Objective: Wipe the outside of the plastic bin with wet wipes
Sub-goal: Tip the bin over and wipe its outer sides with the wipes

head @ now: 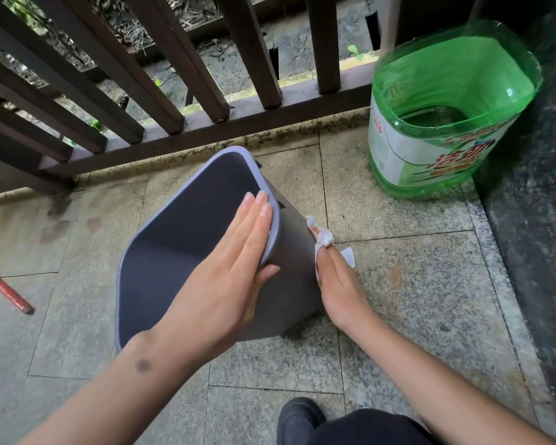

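Item: plastic bin (289, 252), tilted on the floor tiles (398, 284) at centre. My left hand (228, 268) is clamping its rim at 3 o'clock; my right hand (341, 284) is pinching the wet wipe (323, 237) against the outer wall. Risk: the tilted bin slipping under pressure.

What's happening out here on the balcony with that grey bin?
A person is cleaning the grey plastic bin, which sits tilted on the stone floor. The left hand steadies it by the rim, while the right hand presses a stained wet wipe against its outer side. A cut-open green bottle stands nearby.
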The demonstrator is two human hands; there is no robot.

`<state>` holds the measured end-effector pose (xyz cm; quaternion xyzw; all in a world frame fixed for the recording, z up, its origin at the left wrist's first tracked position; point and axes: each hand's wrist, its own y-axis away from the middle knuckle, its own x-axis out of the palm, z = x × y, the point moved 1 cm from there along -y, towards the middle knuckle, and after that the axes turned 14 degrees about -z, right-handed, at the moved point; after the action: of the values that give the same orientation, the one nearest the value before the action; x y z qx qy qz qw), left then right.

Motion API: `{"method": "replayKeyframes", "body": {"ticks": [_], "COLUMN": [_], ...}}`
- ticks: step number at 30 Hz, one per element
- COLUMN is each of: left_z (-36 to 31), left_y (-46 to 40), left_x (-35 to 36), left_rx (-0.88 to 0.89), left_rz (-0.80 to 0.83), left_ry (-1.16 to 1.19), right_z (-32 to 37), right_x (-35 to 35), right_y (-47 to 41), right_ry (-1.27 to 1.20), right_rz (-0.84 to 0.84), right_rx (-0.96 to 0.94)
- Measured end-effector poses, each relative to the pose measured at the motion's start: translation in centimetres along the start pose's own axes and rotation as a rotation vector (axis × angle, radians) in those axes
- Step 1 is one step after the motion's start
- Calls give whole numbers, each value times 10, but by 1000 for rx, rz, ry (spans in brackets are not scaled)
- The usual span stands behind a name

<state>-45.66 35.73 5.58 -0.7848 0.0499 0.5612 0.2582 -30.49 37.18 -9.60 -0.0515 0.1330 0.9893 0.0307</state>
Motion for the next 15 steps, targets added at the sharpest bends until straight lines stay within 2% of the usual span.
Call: {"method": "replayKeyframes", "body": {"ticks": [4, 8, 11, 15], "left_z": [1, 4, -1, -2], "left_y": [1, 20, 30, 22], "left_x": [-6, -19, -33, -44], "left_rx": [129, 165, 3, -340], "left_rz": [6, 32, 29, -81], "left_ry": [54, 90, 159, 202], "right_z": [14, 27, 33, 47], "right_x": [-15, -16, -6, 16], "right_y": [5, 15, 18, 18], "right_ry": [-97, -50, 44, 174], "right_rz": [-24, 76, 126, 184], "right_rx": [-95, -283, -392, -474]}}
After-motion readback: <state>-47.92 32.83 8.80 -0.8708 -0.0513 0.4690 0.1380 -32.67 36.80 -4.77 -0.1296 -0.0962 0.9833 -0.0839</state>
